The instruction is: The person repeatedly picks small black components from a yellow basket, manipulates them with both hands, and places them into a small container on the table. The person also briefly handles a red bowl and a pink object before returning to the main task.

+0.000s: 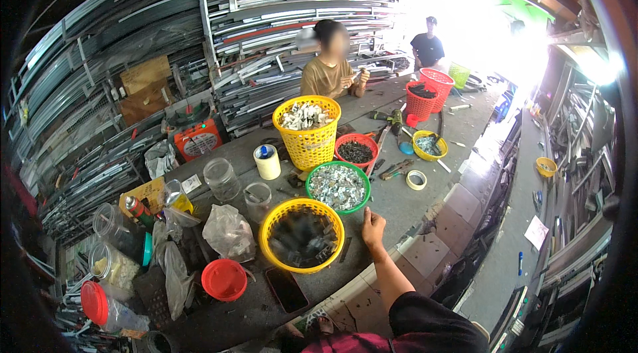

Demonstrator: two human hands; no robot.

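Note:
My right hand (374,228) is closed just off the near right rim of a green basket (367,201), thumb up and fingers curled. Anything inside the fingers is hidden. Small silvery metal pieces (337,187) fill that green basket. To its near left stands a yellow basket (264,246) holding dark pieces (302,238), which look smeared. Behind the green basket, a red basket (372,161) contains small dark parts. A tall yellow basket (306,147) heaped with whitish pieces (304,116) rises at the back. My left hand is out of view.
A phone (287,290) and a red tub (223,280) lie near the table's front edge. Clear jars (222,179) and plastic bags (229,232) crowd the left. A tape roll (416,180) sits rightward. One person (322,80) works across the table; another (427,48) is farther off.

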